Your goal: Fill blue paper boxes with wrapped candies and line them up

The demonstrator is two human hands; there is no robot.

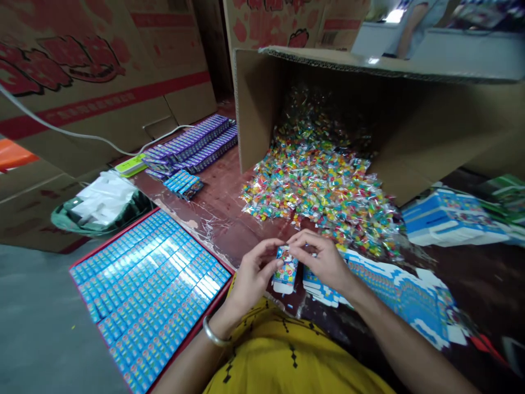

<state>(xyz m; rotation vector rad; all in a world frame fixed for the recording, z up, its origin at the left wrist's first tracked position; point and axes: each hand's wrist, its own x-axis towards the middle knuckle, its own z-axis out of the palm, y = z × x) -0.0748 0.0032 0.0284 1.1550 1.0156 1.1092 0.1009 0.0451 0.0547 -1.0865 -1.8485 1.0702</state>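
My left hand (252,273) is wrapped round a small blue printed box (285,271), held upright in front of my lap. My right hand (322,257) pinches the top of the same box, fingers pressed together at its upper flap. Just beyond my hands lies a heap of small clear candy packets (324,186) spilling out of a big cardboard carton (410,120) lying on its side. Under my right forearm is a fanned row of flat blue box blanks (402,295).
A red-edged tray (90,257) at the left holds several rows of filled blue boxes. Purple boxes (192,143) are stacked farther back, with a green bag of white scraps (102,205), more blue blanks (447,219) at right, and cardboard cartons behind.
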